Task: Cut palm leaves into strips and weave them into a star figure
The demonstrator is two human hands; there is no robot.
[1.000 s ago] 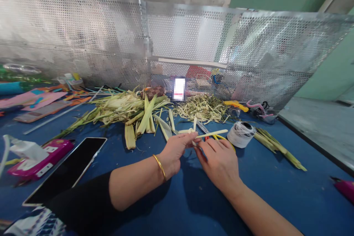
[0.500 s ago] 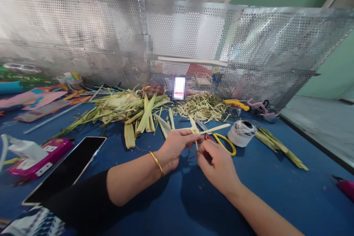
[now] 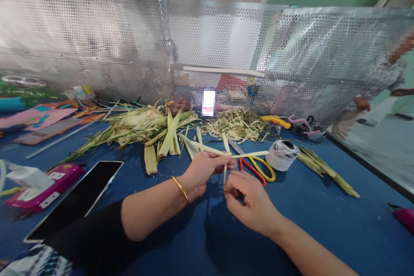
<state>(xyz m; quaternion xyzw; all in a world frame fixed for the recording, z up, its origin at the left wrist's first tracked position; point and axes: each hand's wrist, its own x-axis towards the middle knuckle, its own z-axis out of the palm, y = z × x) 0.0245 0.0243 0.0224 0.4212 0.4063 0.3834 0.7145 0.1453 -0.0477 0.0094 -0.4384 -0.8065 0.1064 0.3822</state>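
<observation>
A big heap of uncut green and pale palm leaves (image 3: pixel 142 127) lies across the blue table (image 3: pixel 323 215), so in my judgement most material is unworked. Beside it, red-and-yellow-handled scissors (image 3: pixel 257 169) rest idle. My left hand (image 3: pixel 203 170) pinches crossed pale leaf strips (image 3: pixel 226 153) above the table; my right hand (image 3: pixel 249 200) pinches the strip's hanging end, a fold barely begun.
</observation>
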